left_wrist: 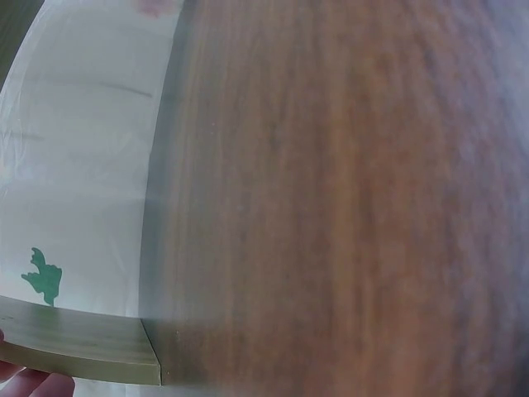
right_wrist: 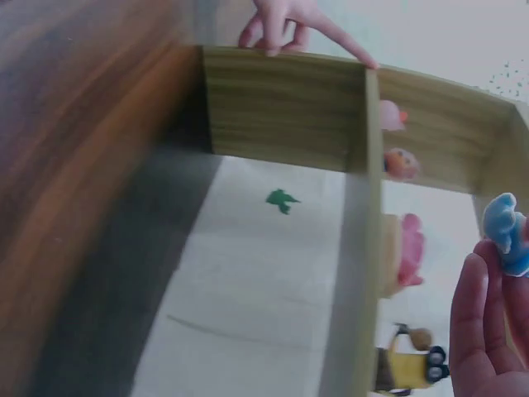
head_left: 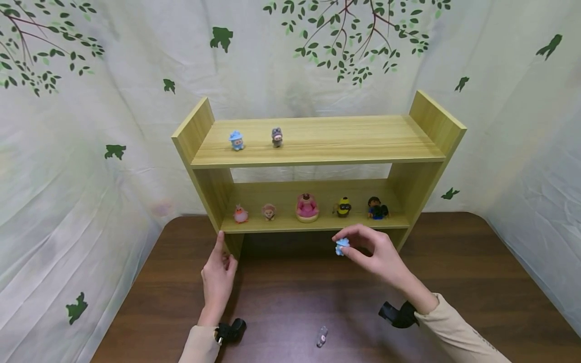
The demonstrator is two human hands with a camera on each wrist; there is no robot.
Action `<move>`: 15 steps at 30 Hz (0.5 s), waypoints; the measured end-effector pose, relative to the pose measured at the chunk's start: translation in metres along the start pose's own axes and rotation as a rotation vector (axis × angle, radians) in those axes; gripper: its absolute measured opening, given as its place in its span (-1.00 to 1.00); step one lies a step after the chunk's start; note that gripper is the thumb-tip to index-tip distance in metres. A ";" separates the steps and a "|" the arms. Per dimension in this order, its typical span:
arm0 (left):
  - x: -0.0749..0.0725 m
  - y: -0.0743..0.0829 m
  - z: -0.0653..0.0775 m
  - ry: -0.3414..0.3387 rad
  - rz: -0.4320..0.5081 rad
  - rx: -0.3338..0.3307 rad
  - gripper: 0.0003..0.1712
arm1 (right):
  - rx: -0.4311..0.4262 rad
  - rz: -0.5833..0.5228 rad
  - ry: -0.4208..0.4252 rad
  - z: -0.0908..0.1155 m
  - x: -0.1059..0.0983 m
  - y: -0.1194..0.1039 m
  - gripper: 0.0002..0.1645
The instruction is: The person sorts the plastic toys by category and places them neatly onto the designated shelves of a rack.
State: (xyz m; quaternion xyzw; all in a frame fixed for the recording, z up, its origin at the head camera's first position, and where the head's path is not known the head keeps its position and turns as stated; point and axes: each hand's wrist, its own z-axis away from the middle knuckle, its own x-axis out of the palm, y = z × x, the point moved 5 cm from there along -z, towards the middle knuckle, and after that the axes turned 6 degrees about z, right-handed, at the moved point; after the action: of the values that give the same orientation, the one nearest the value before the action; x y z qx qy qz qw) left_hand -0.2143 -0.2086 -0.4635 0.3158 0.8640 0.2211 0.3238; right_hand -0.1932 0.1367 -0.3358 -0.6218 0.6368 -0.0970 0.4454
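My right hand (head_left: 379, 252) pinches a small light-blue figurine (head_left: 342, 246) between thumb and fingers, in front of the lower board of a wooden shelf (head_left: 317, 230). The right wrist view shows the same blue figurine (right_wrist: 506, 227) at the fingertips. On the shelf's left side panel rests my left hand (head_left: 218, 277), its index finger stretched to the corner of the lower board. The left wrist view has fingers (left_wrist: 45, 385) on both sides of the panel edge. A matching blue-hatted figurine (head_left: 236, 140) and a grey figurine (head_left: 277, 137) stand on the top board.
The lower board holds a pink chick-like figurine (head_left: 240, 214), a small pink figurine (head_left: 269, 212), a seated pink bear (head_left: 307, 207), a yellow figurine (head_left: 343, 207) and a dark-haired figurine (head_left: 377, 207). A small clear object (head_left: 322, 337) lies on the brown table (head_left: 281, 302).
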 end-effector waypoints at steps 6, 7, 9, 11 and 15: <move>0.000 0.000 0.000 0.000 0.002 -0.003 0.01 | -0.038 0.003 0.020 -0.012 -0.010 -0.010 -0.65; 0.000 0.001 0.000 0.001 0.001 -0.002 0.01 | -0.039 0.004 0.021 -0.014 -0.011 -0.011 -0.65; 0.000 0.001 0.000 0.002 -0.003 0.001 0.02 | -0.040 0.008 0.024 -0.016 -0.014 -0.013 -0.66; 0.000 0.001 0.000 0.003 -0.007 0.004 0.03 | -0.038 0.007 0.027 -0.019 -0.016 -0.014 -0.67; 0.001 0.000 0.000 0.007 -0.005 0.008 0.05 | -0.067 0.010 0.041 -0.023 -0.020 -0.020 -0.67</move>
State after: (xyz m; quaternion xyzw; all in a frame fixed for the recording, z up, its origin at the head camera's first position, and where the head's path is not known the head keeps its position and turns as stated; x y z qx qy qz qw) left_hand -0.2148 -0.2080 -0.4637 0.3142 0.8668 0.2177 0.3202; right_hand -0.1984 0.1397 -0.2997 -0.6311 0.6517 -0.0864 0.4118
